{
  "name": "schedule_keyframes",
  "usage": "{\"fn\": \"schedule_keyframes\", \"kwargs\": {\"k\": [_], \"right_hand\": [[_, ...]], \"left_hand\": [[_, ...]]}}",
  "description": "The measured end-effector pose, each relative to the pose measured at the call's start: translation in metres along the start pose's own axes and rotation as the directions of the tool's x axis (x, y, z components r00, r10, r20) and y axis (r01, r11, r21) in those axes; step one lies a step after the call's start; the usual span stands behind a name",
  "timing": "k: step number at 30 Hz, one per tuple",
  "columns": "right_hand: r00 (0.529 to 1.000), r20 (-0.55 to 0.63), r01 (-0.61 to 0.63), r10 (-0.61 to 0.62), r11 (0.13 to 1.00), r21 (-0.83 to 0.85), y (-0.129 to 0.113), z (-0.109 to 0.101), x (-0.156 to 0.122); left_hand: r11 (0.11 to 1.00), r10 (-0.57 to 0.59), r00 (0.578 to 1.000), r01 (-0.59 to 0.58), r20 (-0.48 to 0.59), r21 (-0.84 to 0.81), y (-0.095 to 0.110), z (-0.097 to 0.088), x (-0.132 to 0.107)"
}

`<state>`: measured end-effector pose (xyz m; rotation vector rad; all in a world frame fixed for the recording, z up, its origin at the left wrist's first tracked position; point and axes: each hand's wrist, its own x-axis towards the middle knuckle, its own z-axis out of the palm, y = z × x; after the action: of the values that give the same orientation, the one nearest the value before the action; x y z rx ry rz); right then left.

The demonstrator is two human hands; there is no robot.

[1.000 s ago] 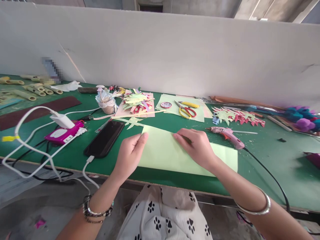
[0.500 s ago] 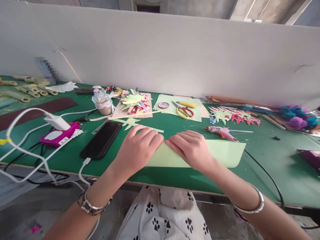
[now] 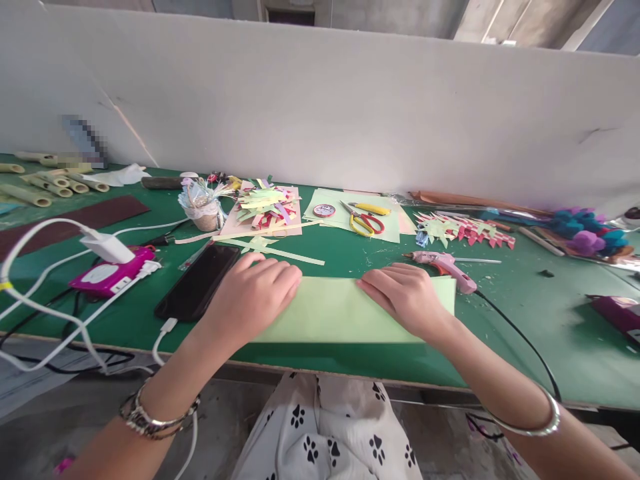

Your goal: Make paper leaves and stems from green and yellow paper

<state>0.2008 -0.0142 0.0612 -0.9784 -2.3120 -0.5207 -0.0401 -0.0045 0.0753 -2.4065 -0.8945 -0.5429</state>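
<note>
1. Change: a second ago the green sheet (image 3: 330, 313) lay taller, with the fingers at its far edge. Half a second ago both hands met at the middle of that edge. Now the left hand (image 3: 253, 297) and right hand (image 3: 407, 300) sit apart, one near each end, and the sheet is a lower, flatter band.
2. Reading: the sheet appears doubled over, and the outward spread of the hands looks like a crease being pressed flat. Whether the far edge is the fold itself cannot be told.
3. Grip: neither hand clasps anything. Both lie palm down, fingers pressing the sheet onto the counter (image 3: 525, 333).
4. Position: the sheet lies just right of the phone (image 3: 197, 281), not touching it. The glue gun (image 3: 445, 265) lies farther right of the phone, at the sheet's far right corner.
5. Orientation: the long axis runs left to right, across the phone's long axis. The short sides point left and right.
</note>
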Motion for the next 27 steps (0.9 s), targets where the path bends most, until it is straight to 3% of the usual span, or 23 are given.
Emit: {"fn": "schedule_keyframes", "kwargs": {"k": [5, 9, 15, 18, 22, 24, 27], "right_hand": [[0.996, -0.050, 0.074, -0.075, 0.997, -0.026, -0.011, -0.001, 0.008], [0.997, -0.037, 0.066, -0.066, 0.998, -0.007, -0.013, -0.002, 0.007], [0.986, 0.137, -0.113, 0.100, 0.989, 0.091, -0.003, 0.004, -0.003], [0.919, 0.323, -0.273, 0.227, 0.956, 0.107, 0.006, 0.016, -0.006], [0.756, 0.551, -0.452, 0.353, 0.890, 0.050, 0.015, 0.047, -0.008], [0.703, 0.605, -0.471, 0.374, 0.882, 0.001, 0.018, 0.062, -0.010], [0.673, 0.623, -0.469, 0.399, 0.881, -0.057, 0.018, 0.075, -0.012]], "left_hand": [[0.997, 0.065, 0.997, -0.068, -0.047, -0.046, 0.020, 0.008, 0.014], [0.994, 0.073, 0.994, -0.079, -0.085, -0.070, 0.023, 0.012, 0.014], [0.989, 0.038, 0.999, -0.039, -0.006, -0.146, 0.016, 0.020, 0.011], [0.970, 0.002, 0.990, 0.032, 0.140, -0.240, 0.011, 0.039, 0.016], [0.958, 0.017, 0.944, 0.079, 0.331, -0.275, 0.005, 0.077, 0.022], [0.963, 0.039, 0.923, 0.068, 0.382, -0.261, 0.004, 0.093, 0.022], [0.967, 0.047, 0.914, 0.059, 0.402, -0.247, 0.004, 0.106, 0.020]]}}
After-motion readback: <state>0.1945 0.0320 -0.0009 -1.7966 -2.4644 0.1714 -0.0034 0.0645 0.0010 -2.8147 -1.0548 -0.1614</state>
